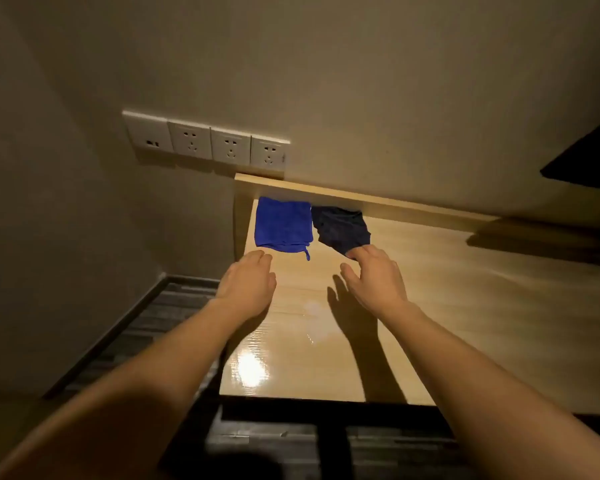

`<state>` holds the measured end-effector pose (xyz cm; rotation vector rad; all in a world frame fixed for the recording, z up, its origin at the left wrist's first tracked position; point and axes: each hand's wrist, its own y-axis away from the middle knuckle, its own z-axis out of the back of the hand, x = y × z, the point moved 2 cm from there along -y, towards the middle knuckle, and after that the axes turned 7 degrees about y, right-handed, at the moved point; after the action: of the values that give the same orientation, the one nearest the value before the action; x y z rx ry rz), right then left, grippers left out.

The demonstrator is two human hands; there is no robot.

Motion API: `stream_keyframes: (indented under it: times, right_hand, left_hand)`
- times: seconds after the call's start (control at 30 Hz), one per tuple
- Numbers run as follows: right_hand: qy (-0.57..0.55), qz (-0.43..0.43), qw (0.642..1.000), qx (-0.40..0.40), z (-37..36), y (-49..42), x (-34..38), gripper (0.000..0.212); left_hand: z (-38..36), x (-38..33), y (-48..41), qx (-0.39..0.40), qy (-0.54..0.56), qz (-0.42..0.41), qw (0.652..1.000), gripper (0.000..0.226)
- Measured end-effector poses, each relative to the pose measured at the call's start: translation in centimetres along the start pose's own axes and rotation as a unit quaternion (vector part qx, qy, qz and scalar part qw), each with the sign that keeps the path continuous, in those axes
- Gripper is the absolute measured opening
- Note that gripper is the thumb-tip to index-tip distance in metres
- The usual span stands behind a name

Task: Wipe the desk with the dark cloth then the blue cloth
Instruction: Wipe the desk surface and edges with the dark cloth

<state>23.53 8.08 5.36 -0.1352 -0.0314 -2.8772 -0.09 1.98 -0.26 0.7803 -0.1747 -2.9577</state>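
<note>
A bright blue cloth (282, 226) lies flat at the far left corner of the light wooden desk (430, 306). Right beside it, against the back lip, lies a crumpled dark cloth (340, 227). My left hand (248, 284) hovers over the desk's left edge just below the blue cloth, fingers loosely together, holding nothing. My right hand (374, 277) is spread open, its fingertips at the near corner of the dark cloth; I cannot tell if they touch it.
A row of white wall sockets (208, 142) sits above the desk's left end. A dark object (586, 161) hangs at the upper right and casts a shadow on the desk. Dark striped floor (146, 334) lies to the left of the desk.
</note>
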Motion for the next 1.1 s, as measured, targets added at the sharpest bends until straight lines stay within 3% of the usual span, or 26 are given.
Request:
stream_keyframes:
  times: [0.1,0.23,0.57,0.83,1.1]
  right_hand:
    - [0.000,0.016,1.000,0.003,-3.0,-3.4,-1.3,0.033]
    - [0.022,0.061,0.998,0.005,-6.3,-8.3,-2.9,0.038]
    - [0.075,0.219,0.970,0.071,-10.5,-16.9,-4.2,0.058]
    - [0.061,0.135,0.987,0.066,-12.0,-14.4,-5.1,0.072]
    - [0.037,0.119,0.990,0.067,-12.4,-8.1,-4.2,0.072]
  left_hand:
    - [-3.4,1.4,-2.6,-0.002,0.028,0.013,1.000,0.036]
    - [-7.2,1.8,-3.5,0.001,-0.029,0.024,0.999,0.061]
    - [-8.1,2.3,-3.5,-0.058,-0.046,-0.003,0.997,0.074]
    - [-7.9,2.2,-3.5,-0.052,-0.045,0.012,0.998,0.069]
    - [-7.2,1.7,-3.2,-0.045,-0.021,0.010,0.999,0.065]
